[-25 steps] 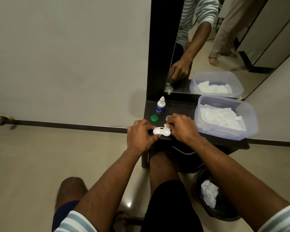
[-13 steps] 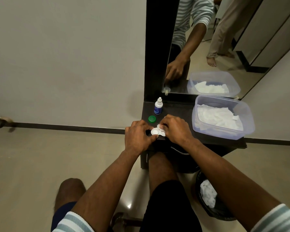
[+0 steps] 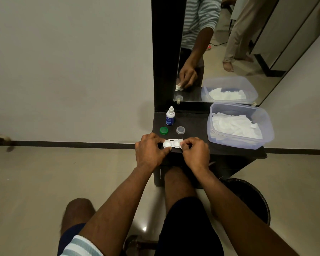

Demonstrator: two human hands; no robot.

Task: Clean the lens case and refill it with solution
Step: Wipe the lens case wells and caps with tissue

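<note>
Both hands, left [image 3: 149,149] and right [image 3: 194,152], pinch the lens case [image 3: 172,144] (wells bared), fingers curled.

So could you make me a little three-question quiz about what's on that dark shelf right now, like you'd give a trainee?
1. True or false: both caps are screwed onto the lens case.
2. Which cap lies nearer the solution bottle's left side: A) the green cap, B) the clear cap?
3. Fill in: the plastic tub holds white ____.

Key
1. False: both wells are open, and the caps lie on the shelf behind the left hand and right hand, which hold the case.
2. A.
3. Tissues.
</note>
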